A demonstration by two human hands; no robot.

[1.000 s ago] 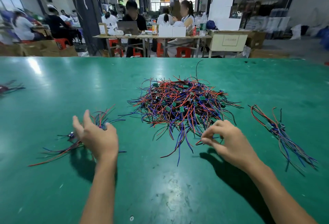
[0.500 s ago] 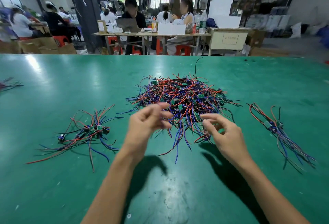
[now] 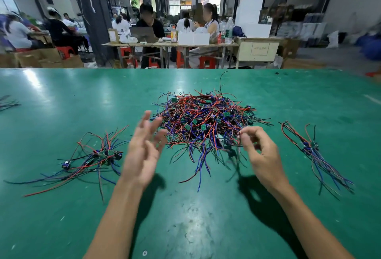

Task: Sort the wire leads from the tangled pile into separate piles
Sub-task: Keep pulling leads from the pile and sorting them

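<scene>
A tangled pile (image 3: 206, 120) of red, blue and black wire leads with small green boards lies in the middle of the green table (image 3: 61, 98). My left hand (image 3: 144, 149) hovers at the pile's left front edge, fingers spread and holding nothing. My right hand (image 3: 259, 151) is at the pile's right front edge, thumb and forefinger pinching a thin dark wire lead (image 3: 233, 144) that still runs into the pile. A sorted pile of leads (image 3: 92, 155) lies to the left. A second, straighter bundle (image 3: 311, 151) lies to the right.
A few loose wires (image 3: 8, 104) lie at the table's far left edge. Behind the table, people sit at wooden work tables (image 3: 171, 45) with white boxes, bottles and red stools. Cardboard boxes stand on the left.
My left hand left the left pile, swung to the tangled pile and has now opened its fingers. My right hand stayed at the pile's right front and lifted slightly, pinching a wire.
</scene>
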